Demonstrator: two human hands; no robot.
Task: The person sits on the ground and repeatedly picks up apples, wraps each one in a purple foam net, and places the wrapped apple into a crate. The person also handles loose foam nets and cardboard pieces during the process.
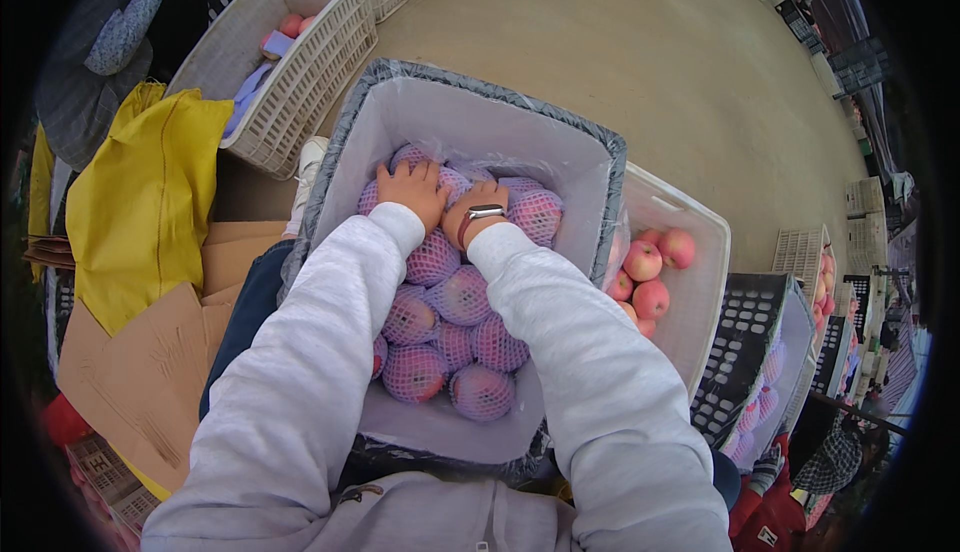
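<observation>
A crate lined with plastic film (499, 113) stands before me, its rim wrapped in dark plastic. Inside lie several red apples in purple foam nets (459, 295). My left hand (414, 190) rests palm down on netted apples near the crate's far side, fingers spread. Close beside it, my right hand (474, 208) reaches over the same apples, its fingers bent downward. Their tips are partly hidden, so whether they grip an apple is unclear. A wristwatch (484, 212) with a dark red strap sits on my right wrist.
At the right stands a white plastic crate (694, 282) with bare apples (649, 298). Beyond it is a black crate (739, 342) holding netted apples. On the left are flattened cardboard (135, 379), a yellow sack (142, 199) and another white crate (319, 64). Other people sit at both edges.
</observation>
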